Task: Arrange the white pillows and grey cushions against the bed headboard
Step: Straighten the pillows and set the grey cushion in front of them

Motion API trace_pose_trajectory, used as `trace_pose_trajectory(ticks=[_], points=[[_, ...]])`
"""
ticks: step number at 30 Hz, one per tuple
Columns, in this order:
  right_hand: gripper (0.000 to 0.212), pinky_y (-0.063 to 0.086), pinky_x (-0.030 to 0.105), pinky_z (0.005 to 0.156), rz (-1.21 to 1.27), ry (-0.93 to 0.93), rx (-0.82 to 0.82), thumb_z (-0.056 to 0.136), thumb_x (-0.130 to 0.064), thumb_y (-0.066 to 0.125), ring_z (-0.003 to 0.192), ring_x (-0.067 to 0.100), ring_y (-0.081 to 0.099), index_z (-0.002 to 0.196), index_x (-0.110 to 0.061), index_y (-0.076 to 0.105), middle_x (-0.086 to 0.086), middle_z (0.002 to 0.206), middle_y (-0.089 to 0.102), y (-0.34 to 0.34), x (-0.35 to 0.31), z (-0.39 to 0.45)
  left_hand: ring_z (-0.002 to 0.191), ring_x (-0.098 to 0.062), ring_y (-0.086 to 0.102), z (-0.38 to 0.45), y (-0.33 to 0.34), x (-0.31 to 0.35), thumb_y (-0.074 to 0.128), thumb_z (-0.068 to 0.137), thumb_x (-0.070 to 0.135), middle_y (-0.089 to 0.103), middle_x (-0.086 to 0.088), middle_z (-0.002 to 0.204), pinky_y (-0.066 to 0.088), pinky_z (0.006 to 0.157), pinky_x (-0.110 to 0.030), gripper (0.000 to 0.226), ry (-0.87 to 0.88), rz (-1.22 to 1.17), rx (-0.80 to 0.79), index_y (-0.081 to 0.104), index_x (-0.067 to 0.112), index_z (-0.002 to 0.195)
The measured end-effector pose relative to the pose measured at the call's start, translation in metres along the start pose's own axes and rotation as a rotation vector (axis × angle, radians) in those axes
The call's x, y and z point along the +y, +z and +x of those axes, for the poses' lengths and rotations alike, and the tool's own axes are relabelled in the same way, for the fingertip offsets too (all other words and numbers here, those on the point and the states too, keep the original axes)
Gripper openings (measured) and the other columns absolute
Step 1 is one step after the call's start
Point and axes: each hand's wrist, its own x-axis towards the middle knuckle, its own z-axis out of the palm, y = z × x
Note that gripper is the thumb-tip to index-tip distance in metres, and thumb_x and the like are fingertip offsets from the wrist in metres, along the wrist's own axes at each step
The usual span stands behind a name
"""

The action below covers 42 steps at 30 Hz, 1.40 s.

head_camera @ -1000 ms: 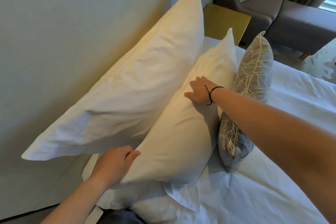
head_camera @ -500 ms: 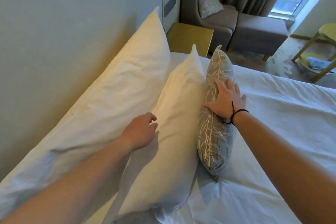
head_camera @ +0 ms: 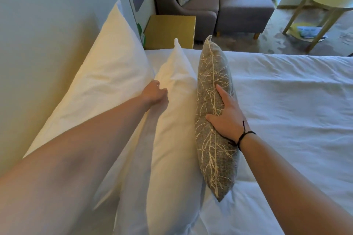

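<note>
Two white pillows stand on the bed along the pale headboard [head_camera: 38, 44]. The back pillow [head_camera: 107, 74] leans on the headboard and the front pillow [head_camera: 172, 129] stands on edge beside it. A grey cushion [head_camera: 212, 86] with a pale branch pattern stands upright against the front pillow. My left hand [head_camera: 155, 93] lies in the gap between the two pillows, fingers curled onto the front pillow's top edge. My right hand [head_camera: 227, 118] rests flat on the cushion's bed-side face, with the thumb across its top seam.
The white bed sheet [head_camera: 286, 120] spreads out to the right. Beyond the bed's far edge stand a gold bedside table [head_camera: 170, 30], a grey armchair [head_camera: 191, 5] holding a patterned cushion, a grey footstool [head_camera: 244, 11] and a round yellow side table [head_camera: 328, 0].
My left hand has reached further along the front pillow's top edge. My right hand went from the front pillow to the grey cushion, then settled lower on its side.
</note>
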Motion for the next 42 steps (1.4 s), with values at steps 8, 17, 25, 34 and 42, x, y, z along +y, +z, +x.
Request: trace_pose_trajectory(ticks=[8, 17, 25, 34, 42], points=[[0.096, 0.037, 0.047, 0.107, -0.022, 0.006, 0.001, 0.079, -0.035, 0.073, 0.144, 0.023, 0.028, 0.135, -0.072, 0.003, 0.002, 0.161, 0.017, 0.010, -0.004, 0.001, 0.100, -0.037, 0.065, 0.046, -0.001, 0.007, 0.066, 0.088, 0.037, 0.066, -0.022, 0.088, 0.053, 0.080, -0.043, 0.037, -0.017, -0.195, 0.158, 0.066, 0.000, 0.082], [0.095, 0.041, 0.040, 0.095, -0.015, 0.013, -0.002, 0.079, -0.034, 0.073, 0.129, 0.019, 0.043, 0.134, -0.074, 0.006, 0.002, 0.161, 0.019, 0.017, -0.009, 0.004, 0.106, -0.036, 0.061, 0.067, -0.030, 0.024, 0.056, 0.097, 0.032, 0.064, -0.018, 0.113, 0.044, 0.079, -0.034, 0.033, 0.041, 0.293, 0.348, 0.062, 0.003, 0.109], [0.092, 0.052, 0.041, 0.087, -0.030, 0.076, 0.036, 0.076, -0.042, 0.073, 0.098, 0.016, 0.055, 0.136, -0.070, 0.009, 0.003, 0.140, 0.048, 0.011, -0.008, -0.012, 0.104, -0.040, 0.058, 0.013, -0.010, 0.007, 0.049, 0.098, 0.029, 0.055, -0.017, 0.119, 0.046, 0.078, -0.048, 0.033, 0.016, 0.284, 0.212, 0.038, 0.015, 0.125], [0.045, 0.046, 0.029, 0.055, -0.186, 0.370, 0.112, 0.076, -0.053, 0.071, 0.070, 0.019, 0.060, 0.094, -0.013, 0.059, 0.003, 0.084, 0.066, -0.007, -0.011, -0.034, 0.134, -0.043, 0.034, -0.123, 0.032, -0.021, 0.049, 0.085, 0.071, 0.011, -0.013, 0.160, 0.040, 0.099, -0.055, 0.089, 0.120, 0.614, -0.176, 0.013, 0.022, 0.150], [0.024, 0.028, 0.025, 0.046, -0.252, 0.115, 0.251, 0.077, -0.017, 0.062, 0.054, 0.019, 0.047, 0.061, -0.017, 0.044, 0.003, 0.061, 0.051, -0.059, -0.038, -0.033, 0.126, -0.036, 0.050, -0.137, 0.020, -0.050, 0.047, 0.094, 0.055, 0.025, -0.010, 0.156, 0.045, 0.088, -0.048, 0.081, 0.091, 0.641, -0.229, -0.004, 0.033, 0.154]])
